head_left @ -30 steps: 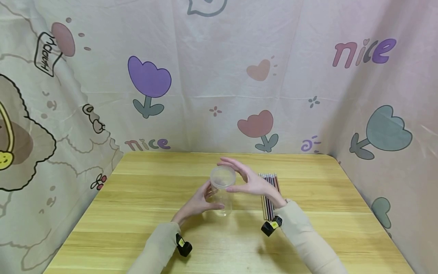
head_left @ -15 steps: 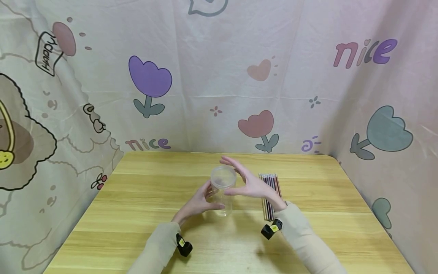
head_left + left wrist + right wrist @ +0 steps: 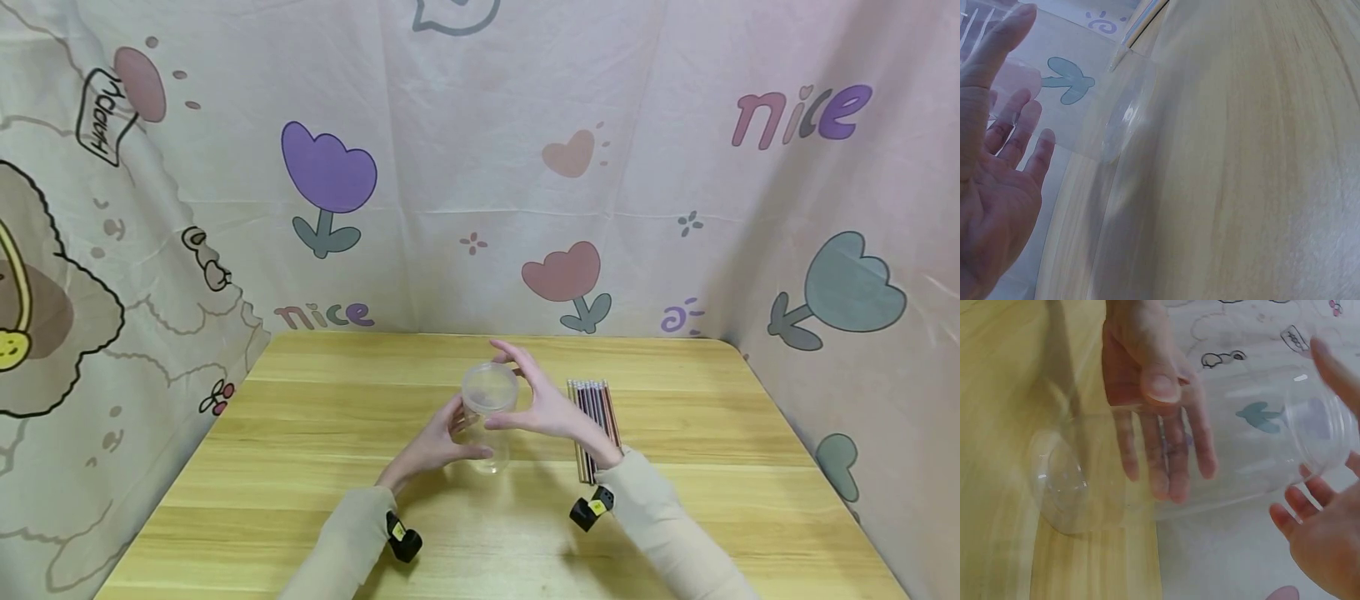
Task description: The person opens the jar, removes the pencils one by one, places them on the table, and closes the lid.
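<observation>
A clear plastic jar [image 3: 491,437] with a round translucent lid [image 3: 490,387] stands upright near the middle of the table. My left hand [image 3: 435,439] grips the jar body from the left; in the right wrist view the left thumb [image 3: 1161,389] lies in front and the fingers show through the wall behind. Around the lid, from the right, my right hand [image 3: 546,407] spreads its thumb and fingers loosely. In the right wrist view the right thumb [image 3: 1335,372] looks a little apart from the jar's outline. Whether other right fingers touch the lid is hard to see.
Several pencils [image 3: 592,400] lie side by side on the wooden table [image 3: 337,392], right of the jar, partly under my right forearm. A printed cloth [image 3: 450,167] hangs behind the table and along its sides. Each wrist wears a small black camera [image 3: 403,540].
My right hand has turned about the lid: its thumb has slid left and slightly down, its fingers have shifted right at the far side. The left hand and the jar stay put.
</observation>
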Demonstrator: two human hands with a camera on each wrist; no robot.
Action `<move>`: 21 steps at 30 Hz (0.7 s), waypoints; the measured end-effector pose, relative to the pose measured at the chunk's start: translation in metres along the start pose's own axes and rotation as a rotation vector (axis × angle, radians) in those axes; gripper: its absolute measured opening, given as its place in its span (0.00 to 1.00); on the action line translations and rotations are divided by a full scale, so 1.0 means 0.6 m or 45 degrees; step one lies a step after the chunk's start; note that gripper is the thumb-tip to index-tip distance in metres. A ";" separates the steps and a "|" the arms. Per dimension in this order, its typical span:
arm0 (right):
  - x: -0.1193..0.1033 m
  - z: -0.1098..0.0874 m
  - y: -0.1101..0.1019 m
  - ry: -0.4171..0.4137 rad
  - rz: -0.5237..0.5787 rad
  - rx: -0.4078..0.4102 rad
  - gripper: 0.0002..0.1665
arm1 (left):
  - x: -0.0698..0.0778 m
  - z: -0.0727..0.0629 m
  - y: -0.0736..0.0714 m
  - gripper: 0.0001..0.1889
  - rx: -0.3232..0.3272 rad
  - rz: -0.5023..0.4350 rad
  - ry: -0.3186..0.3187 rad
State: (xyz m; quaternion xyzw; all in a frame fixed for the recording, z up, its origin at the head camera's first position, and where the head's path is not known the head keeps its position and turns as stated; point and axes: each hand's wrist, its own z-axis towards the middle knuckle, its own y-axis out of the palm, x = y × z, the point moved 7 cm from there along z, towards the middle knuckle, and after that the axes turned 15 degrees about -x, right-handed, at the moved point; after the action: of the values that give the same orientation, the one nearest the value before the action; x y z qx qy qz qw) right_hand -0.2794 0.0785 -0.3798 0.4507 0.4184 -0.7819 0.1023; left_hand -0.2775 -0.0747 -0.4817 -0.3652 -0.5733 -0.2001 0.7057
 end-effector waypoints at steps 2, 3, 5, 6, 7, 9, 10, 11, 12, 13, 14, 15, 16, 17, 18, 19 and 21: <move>-0.003 0.000 0.000 -0.033 0.059 -0.055 0.61 | -0.001 0.001 0.000 0.53 0.000 0.001 0.000; -0.004 0.000 -0.001 -0.056 0.100 -0.084 0.59 | -0.001 0.001 0.000 0.53 0.000 0.001 -0.003; -0.006 0.000 -0.002 -0.099 0.177 -0.144 0.55 | -0.002 0.001 0.000 0.53 0.002 0.000 -0.012; -0.007 0.000 -0.003 -0.113 0.207 -0.168 0.53 | -0.003 0.001 0.000 0.53 0.003 -0.002 -0.016; -0.006 0.000 -0.004 -0.123 0.227 -0.181 0.52 | -0.003 0.001 0.000 0.53 0.002 -0.002 -0.014; -0.004 0.000 -0.006 -0.118 0.243 -0.177 0.50 | -0.003 0.001 0.000 0.54 0.000 -0.002 -0.014; -0.003 0.000 -0.006 -0.107 0.239 -0.162 0.50 | -0.004 0.002 0.000 0.54 -0.001 -0.002 -0.016; -0.002 0.001 -0.006 -0.090 0.220 -0.132 0.51 | -0.004 0.002 0.000 0.54 -0.001 -0.003 -0.016; -0.001 0.001 -0.006 -0.073 0.185 -0.098 0.52 | -0.005 0.002 0.000 0.54 -0.001 -0.003 -0.017; -0.001 0.002 -0.006 -0.053 0.150 -0.063 0.53 | -0.005 0.002 0.000 0.54 -0.001 -0.004 -0.016; 0.000 0.001 -0.005 -0.027 0.105 -0.035 0.54 | -0.006 0.002 0.000 0.54 0.000 -0.006 -0.018; 0.000 0.001 -0.003 -0.001 0.061 -0.016 0.56 | -0.006 0.001 0.000 0.54 0.001 -0.009 -0.023; 0.000 0.001 -0.002 0.018 0.020 -0.005 0.58 | -0.007 0.001 -0.001 0.54 0.003 -0.009 -0.027; 0.000 0.000 0.000 0.034 -0.013 -0.001 0.59 | -0.007 0.001 -0.001 0.54 0.004 -0.011 -0.028; -0.001 -0.001 0.001 0.041 -0.022 -0.011 0.60 | -0.007 0.001 0.000 0.54 0.005 -0.011 -0.029; -0.002 -0.001 0.002 0.031 -0.007 -0.027 0.60 | -0.007 0.001 0.000 0.53 0.005 -0.007 -0.023; -0.005 -0.002 0.002 -0.011 0.065 -0.070 0.59 | -0.006 0.002 0.000 0.53 0.005 -0.003 -0.023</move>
State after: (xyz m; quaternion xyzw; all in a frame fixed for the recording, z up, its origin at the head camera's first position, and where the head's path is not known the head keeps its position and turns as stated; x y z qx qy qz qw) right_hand -0.2765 0.0778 -0.3785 0.4550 0.4275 -0.7692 0.1362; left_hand -0.2792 -0.0746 -0.4853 -0.3650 -0.5805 -0.1964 0.7009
